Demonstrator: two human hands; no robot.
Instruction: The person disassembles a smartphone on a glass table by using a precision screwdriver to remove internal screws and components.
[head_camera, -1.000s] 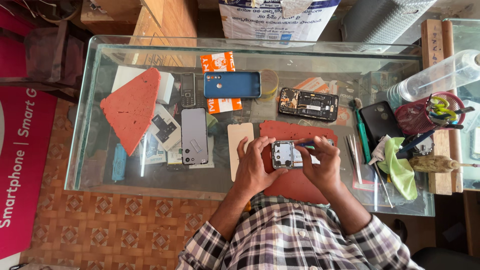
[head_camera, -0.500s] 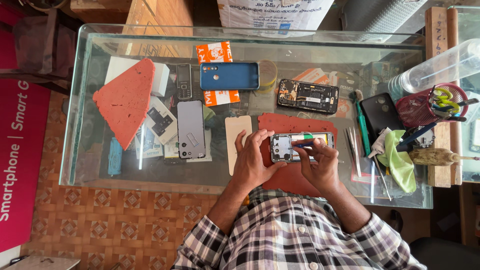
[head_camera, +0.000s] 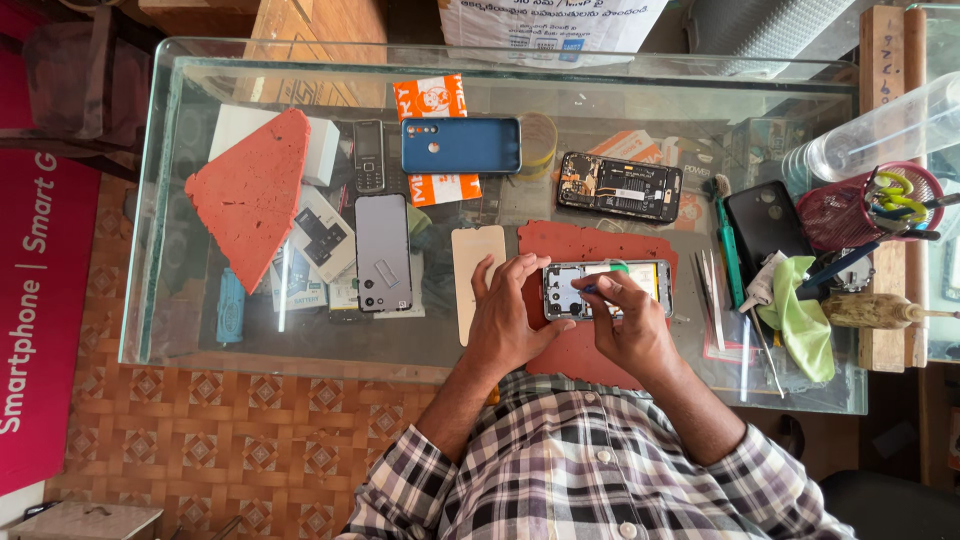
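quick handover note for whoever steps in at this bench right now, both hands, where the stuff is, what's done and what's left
Left hand: fingertips steady the left end of the opened phone.
Right hand: pinches a small blue-tipped tool over the phone's inside.
The phone lies back off on the red mat, on the glass table. Tweezers lie to its right.
Done: back is off. Left: work inside, still open.

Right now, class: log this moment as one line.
left hand steadies opened phone | right hand works a thin tool inside it | phone on red mat | glass table
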